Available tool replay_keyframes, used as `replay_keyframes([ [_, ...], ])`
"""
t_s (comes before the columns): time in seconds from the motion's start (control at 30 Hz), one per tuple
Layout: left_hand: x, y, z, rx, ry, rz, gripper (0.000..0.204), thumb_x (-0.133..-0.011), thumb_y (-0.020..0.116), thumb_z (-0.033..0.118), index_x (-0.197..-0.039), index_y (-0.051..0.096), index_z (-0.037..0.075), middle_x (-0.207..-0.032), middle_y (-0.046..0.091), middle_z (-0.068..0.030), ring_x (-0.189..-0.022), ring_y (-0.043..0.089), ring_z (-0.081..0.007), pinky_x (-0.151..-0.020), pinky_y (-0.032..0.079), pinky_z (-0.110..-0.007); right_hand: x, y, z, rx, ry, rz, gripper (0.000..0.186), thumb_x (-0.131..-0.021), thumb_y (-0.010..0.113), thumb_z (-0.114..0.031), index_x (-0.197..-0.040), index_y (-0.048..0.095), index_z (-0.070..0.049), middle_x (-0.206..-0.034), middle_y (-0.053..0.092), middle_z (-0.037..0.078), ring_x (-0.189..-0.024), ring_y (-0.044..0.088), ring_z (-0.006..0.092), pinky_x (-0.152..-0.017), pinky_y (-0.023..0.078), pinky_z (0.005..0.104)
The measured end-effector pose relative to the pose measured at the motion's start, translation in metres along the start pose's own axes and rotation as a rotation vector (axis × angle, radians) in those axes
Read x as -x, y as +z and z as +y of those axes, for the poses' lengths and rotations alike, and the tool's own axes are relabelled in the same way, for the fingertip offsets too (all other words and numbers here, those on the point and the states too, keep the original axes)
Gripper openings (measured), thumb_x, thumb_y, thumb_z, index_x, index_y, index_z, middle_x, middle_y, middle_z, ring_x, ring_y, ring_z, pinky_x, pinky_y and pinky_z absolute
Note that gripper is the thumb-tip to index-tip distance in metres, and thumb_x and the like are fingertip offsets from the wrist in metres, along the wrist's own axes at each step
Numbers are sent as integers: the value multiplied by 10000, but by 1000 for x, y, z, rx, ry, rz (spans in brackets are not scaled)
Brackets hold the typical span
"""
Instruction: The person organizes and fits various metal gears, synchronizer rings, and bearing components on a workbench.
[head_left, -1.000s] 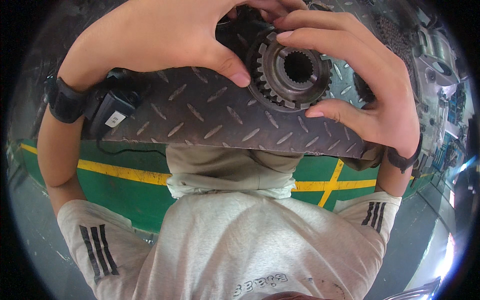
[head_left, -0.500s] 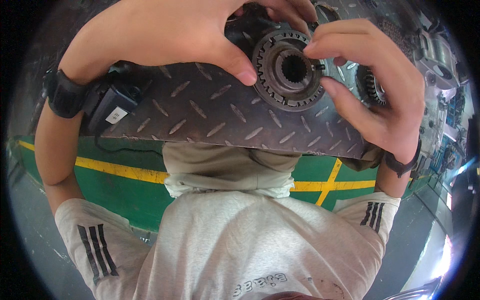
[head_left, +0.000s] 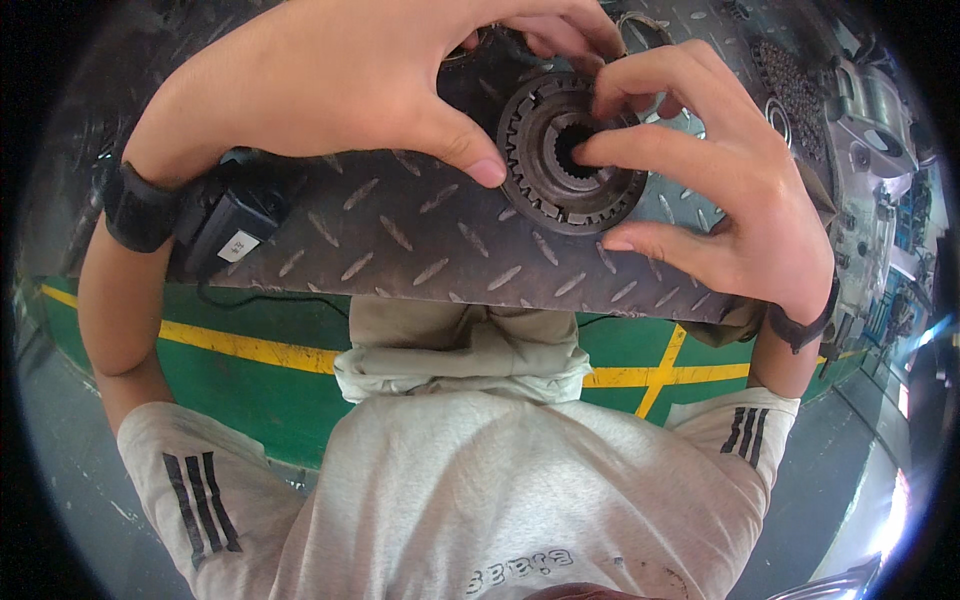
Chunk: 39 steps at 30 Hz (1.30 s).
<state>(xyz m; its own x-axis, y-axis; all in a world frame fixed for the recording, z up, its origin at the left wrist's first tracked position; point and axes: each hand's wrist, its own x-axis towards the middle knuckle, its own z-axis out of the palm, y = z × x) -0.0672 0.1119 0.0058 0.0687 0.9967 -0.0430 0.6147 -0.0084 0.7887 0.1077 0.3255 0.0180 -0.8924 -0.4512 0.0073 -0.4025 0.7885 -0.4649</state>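
A round, dark metal synchronizer gear [head_left: 545,195] lies flat on the diamond-plate tabletop [head_left: 420,235]. It has teeth around its outer ring and a raised hub with a splined bore. My left hand [head_left: 350,85] curves around it, thumb against its left rim and fingers reaching to the far side, where their tips are partly hidden. Over the right part of the gear is my right hand [head_left: 720,170], fingers apart. One fingertip lies over the bore, another over the far part of the ring, and the thumb is by the near right rim.
Beside my left wrist sits a black box-shaped device [head_left: 250,200] with a white label and a cable. A metal ring [head_left: 645,30] lies beyond my hands. Silvery metal housings [head_left: 875,120] stand at the right. Below the table edge is green floor [head_left: 260,385] with yellow lines.
My right hand has opened from its pinch at the hub's right side; a finger now stretches over the bore and the thumb has dropped nearer. The gear appears slightly lower in view.
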Motion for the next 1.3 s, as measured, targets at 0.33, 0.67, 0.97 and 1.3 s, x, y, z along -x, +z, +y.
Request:
replay_keyframes([
  [0.33,13,12,-34,-66,111,99,1076,-688,974,130,-1633,467,40,-1513,590,-174,-1422,539,-373,-1244,421,-461,-1,10,2,-3,-105,107,444,-739,910,-258,-1087,757,-28,-1408,627,217,-1236,602,459,-1038,527,529],
  [0.67,7,6,-31,-20,42,22,1041,-729,968,165,-1634,467,43,-1584,554,-162,-1472,487,-367,-1261,384,-481,2,17,-3,41,-66,137,436,-662,939,-174,-1021,734,-33,-1453,595,178,-1361,555,403,-1065,541,493],
  [0.97,9,-15,-26,-70,-37,339,923,-925,835,412,-1689,424,97,-1697,482,-74,-1517,456,-246,-1203,357,-424,5,21,-5,-4,-13,153,424,-689,932,-202,-1019,720,-38,-1395,602,209,-1212,591,395,-1001,538,490],
  [1.3,8,-9,-17,-14,-73,326,892,-908,823,358,-1666,443,82,-1672,512,-62,-1498,457,-233,-1210,333,-412,24,-31,35,228,149,504,376,-716,903,-193,-986,690,-38,-1367,668,187,-1184,658,405,-1010,541,450],
])
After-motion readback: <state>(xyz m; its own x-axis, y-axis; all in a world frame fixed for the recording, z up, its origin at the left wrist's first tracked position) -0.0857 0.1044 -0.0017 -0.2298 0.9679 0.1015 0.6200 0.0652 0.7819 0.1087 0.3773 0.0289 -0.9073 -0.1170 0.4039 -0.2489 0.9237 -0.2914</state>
